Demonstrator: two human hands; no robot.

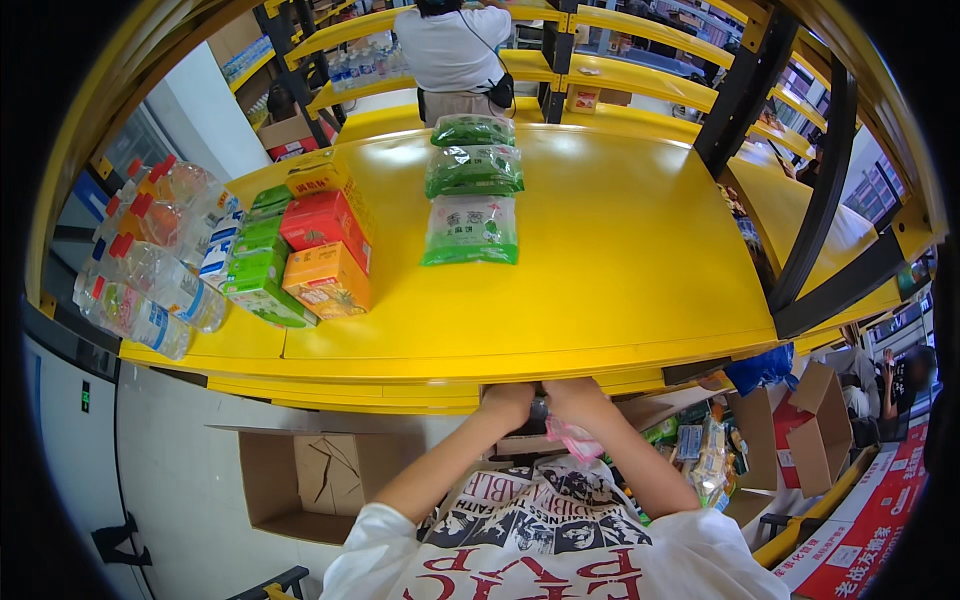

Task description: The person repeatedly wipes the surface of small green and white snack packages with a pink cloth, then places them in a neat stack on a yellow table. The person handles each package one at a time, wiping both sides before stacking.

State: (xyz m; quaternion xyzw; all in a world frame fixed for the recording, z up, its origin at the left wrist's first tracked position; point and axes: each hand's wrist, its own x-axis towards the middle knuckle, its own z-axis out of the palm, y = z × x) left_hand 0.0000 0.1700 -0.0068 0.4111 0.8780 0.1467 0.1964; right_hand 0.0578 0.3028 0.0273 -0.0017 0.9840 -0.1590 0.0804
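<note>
The person's bare left hand (508, 404) and bare right hand (572, 398) meet close together just below the front edge of a smooth, glossy yellow shelf board (610, 270). The fingers are mostly hidden against the edge, so how wide or narrow either grip is cannot be told. A small dark item (539, 409) shows between the hands, too covered to identify.

Just below the right hand is a crinkled, see-through plastic piece with pink edging (574, 441); whether the fingers hold it cannot be told. It is limp and irregular, its visible long axis slanting from upper left, near the hands, to lower right, towards the right forearm.

On the board, three soft, shiny green-and-white plastic packets (470, 230) lie in a row running away from the front edge. To their left stand stiff, square-cornered cartons: an orange box (328, 282) nearest the front, a red box (322, 220) behind it, and a row of green boxes (258, 270) alongside. Further left are clear, rounded plastic bottles with red caps (165, 280).

Below the board, an open brown cardboard box (270, 485) sits left of the left forearm, and a heap of glossy packaged goods (708, 450) lies right of the right forearm.
</note>
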